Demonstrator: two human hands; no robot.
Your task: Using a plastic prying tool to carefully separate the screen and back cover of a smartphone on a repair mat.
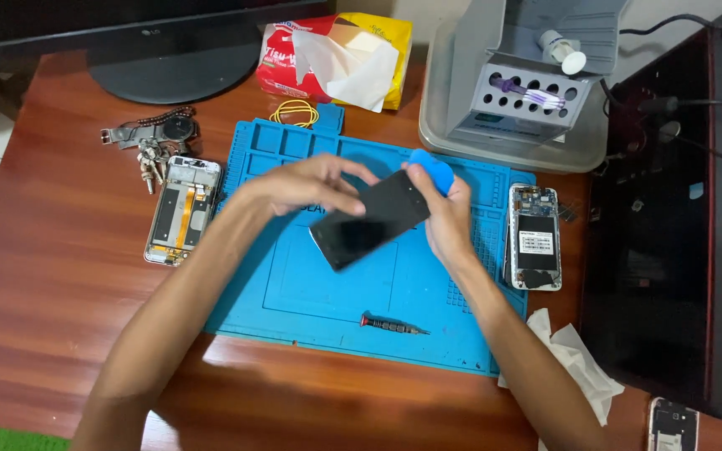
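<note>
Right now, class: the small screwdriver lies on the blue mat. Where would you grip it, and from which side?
Grip the screwdriver by its dark ridged handle near the red cap at its left end, pinching from above. It lies flat and almost level on the blue mat, its thin tip pointing right, with bare mat around it. Both hands are busy with the phone.

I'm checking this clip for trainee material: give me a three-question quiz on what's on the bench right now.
1. True or false: the screwdriver lies on the blue mat, untouched by either hand.
2. What does the right hand press against the edge of the dark phone? A) tweezers B) a blue pick C) a key
3. Which hand grips the dark phone from above?

Key: 1 true. 2 B. 3 the left hand.
</note>
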